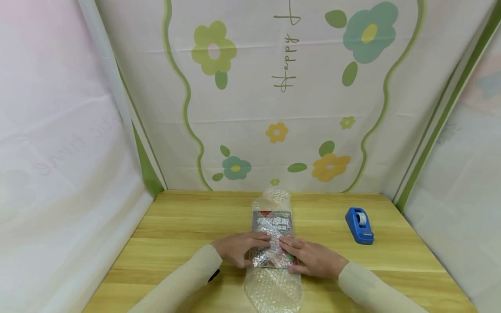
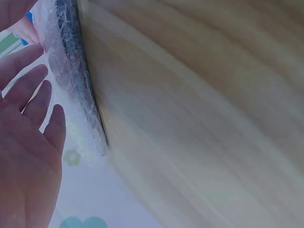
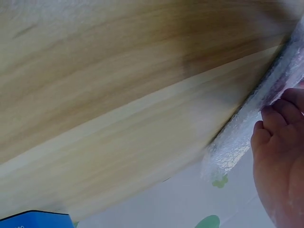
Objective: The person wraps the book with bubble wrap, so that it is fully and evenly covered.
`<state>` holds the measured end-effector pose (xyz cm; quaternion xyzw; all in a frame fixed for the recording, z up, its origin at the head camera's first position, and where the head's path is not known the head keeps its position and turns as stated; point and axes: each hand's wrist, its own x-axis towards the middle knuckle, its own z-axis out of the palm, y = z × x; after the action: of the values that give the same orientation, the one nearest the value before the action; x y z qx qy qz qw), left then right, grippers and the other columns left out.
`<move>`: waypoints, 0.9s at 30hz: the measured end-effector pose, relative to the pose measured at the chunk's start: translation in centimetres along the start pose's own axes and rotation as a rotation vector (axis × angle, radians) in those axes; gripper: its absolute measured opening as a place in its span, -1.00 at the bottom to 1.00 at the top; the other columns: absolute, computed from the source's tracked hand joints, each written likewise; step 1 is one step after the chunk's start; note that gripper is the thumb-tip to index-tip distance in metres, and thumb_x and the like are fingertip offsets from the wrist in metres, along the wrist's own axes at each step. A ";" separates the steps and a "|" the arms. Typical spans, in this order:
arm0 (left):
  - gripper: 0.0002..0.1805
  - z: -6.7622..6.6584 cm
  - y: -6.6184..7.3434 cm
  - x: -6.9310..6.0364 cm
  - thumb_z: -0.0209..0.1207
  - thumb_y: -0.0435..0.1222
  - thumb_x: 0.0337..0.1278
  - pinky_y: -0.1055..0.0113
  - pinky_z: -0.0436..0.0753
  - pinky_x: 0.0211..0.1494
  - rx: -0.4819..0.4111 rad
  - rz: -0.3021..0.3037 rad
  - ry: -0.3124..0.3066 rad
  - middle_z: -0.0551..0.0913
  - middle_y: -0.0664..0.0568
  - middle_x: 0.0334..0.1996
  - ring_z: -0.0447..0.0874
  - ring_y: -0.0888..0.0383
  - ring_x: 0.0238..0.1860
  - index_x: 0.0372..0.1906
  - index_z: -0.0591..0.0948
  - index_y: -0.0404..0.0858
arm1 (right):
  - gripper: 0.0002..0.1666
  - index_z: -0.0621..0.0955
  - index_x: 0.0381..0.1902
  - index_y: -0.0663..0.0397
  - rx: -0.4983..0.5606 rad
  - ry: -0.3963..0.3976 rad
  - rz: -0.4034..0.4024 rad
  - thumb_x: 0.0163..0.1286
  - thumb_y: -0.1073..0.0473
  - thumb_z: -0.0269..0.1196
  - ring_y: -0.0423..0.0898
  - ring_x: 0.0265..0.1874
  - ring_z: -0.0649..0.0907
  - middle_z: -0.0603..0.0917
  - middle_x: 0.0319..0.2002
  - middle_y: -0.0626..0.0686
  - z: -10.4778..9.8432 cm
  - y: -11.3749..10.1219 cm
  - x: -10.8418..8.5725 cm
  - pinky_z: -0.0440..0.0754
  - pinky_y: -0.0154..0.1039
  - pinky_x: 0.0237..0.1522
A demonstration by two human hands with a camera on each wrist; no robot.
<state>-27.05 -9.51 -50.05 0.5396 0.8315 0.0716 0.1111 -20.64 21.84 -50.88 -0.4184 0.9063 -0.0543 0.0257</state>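
A flat book point(image 1: 272, 226) with a dark printed cover and pale lettering lies wrapped in clear bubble wrap point(image 1: 273, 289) on the table. The wrap sticks out past its far and near ends. My left hand point(image 1: 239, 248) lies over the left edge, fingers stretched across the top. From the other side, my right hand point(image 1: 316, 257) rests its fingers on the wrapped cover, its thumb by the near right edge. The left wrist view shows the left hand point(image 2: 31, 128) with loosely spread fingers beside the package. In the right wrist view, the right hand point(image 3: 282, 142) touches the wrap.
A blue tape dispenser point(image 1: 360, 227) with a roll of tape stands on the wooden table point(image 1: 195, 217) to the right. Behind the table hangs a flowered cloth point(image 1: 250, 100). More cloth closes off the left and right sides.
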 end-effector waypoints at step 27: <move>-0.12 0.5 0.2 -0.8 0.31 -0.07 0.41 0.02 0.31 0.70 -0.054 -0.019 0.001 0.15 0.05 0.71 0.18 0.01 0.69 0.70 0.19 -0.05 | -0.16 0.18 0.69 0.11 0.054 -0.067 0.000 0.64 -0.12 0.12 0.17 0.59 0.38 0.20 0.69 0.13 -0.2 0.5 0.1 0.48 0.11 0.53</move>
<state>-26.40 -10.20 -50.42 0.5284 0.8344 0.0931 0.1259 -21.07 22.08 -50.77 -0.4192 0.9031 -0.0648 0.0673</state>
